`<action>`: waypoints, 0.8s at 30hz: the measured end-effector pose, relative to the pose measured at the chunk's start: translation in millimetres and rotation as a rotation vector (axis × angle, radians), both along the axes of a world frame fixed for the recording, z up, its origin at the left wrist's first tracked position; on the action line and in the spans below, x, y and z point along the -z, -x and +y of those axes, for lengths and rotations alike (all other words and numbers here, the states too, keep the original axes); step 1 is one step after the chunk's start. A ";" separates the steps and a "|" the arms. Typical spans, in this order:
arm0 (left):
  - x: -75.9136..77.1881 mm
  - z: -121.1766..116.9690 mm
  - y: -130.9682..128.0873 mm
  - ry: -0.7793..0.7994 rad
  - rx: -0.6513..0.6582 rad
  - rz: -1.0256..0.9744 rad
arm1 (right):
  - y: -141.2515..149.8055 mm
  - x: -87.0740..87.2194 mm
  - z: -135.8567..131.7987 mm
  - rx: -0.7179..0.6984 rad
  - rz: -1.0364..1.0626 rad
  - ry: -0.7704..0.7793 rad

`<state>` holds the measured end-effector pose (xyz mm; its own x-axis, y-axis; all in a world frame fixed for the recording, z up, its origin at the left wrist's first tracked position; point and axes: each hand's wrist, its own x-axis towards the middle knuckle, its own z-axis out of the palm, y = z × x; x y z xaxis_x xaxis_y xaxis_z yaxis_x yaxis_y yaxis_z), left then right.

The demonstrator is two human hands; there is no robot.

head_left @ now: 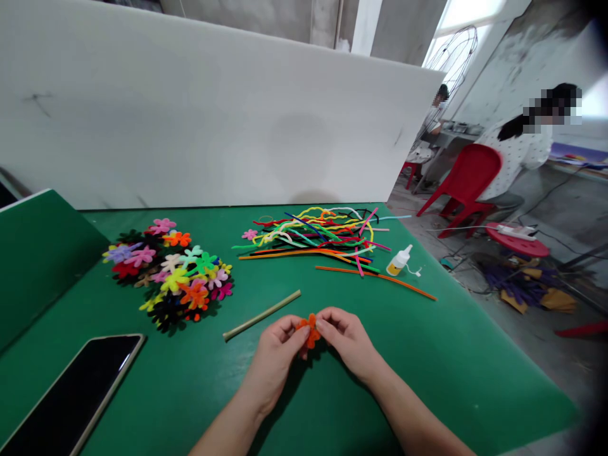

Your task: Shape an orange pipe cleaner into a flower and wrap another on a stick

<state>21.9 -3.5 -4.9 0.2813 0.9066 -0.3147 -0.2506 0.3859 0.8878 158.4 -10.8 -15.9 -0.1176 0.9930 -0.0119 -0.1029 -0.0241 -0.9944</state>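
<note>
Between both hands, just above the green table, is an orange pipe-cleaner flower. My left hand pinches its left side between thumb and fingers. On the other side, the thumb and forefinger of my right hand close on the flower's right edge. A thin pale green stick lies on the table just beyond my left hand. Past my right hand, a single orange pipe cleaner lies slantwise. The undersides of the fingers are hidden.
A heap of colourful fuzzy flowers sits to the left, near a phone. Many-coloured pipe cleaners lie behind, with a small white glue bottle at their right. A white panel closes the back. People sit beyond, one by a red chair.
</note>
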 end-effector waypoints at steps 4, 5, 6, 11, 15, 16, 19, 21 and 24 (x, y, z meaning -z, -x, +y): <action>-0.8 -0.5 -0.1 -0.009 0.033 0.037 | -0.7 1.2 0.3 -0.007 0.083 0.034; -1.5 -0.7 -0.2 -0.004 0.038 0.024 | -0.5 1.3 0.3 -0.012 0.094 0.037; -2.3 -0.9 -0.3 0.000 0.040 0.006 | -0.2 1.2 0.2 -0.015 0.103 0.039; -4.4 -2.2 -0.7 -0.006 0.043 -0.063 | 2.2 -0.3 -0.2 -0.016 0.156 0.050; -2.4 -2.5 -0.8 -0.034 0.094 -0.030 | 2.7 0.1 -1.3 -0.037 0.162 0.038; -2.0 -2.7 -1.1 -0.027 0.100 -0.029 | 2.7 0.5 -1.6 -0.031 0.156 0.030; -2.2 -3.4 -2.6 0.017 0.088 -0.080 | 3.3 1.6 -2.0 -0.035 0.187 0.026; -3.1 -3.9 -3.5 0.037 0.074 -0.125 | 4.0 1.7 -1.9 -0.088 0.243 0.047; -4.2 -4.1 -3.5 0.070 0.080 -0.195 | 4.6 1.2 -2.1 -0.107 0.254 0.039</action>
<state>25.4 -7.5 -0.7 0.4133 0.8566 -0.3090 -0.3808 0.4708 0.7958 153.8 -12.8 -17.2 -0.2261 0.9741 -0.0070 -0.3434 -0.0864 -0.9352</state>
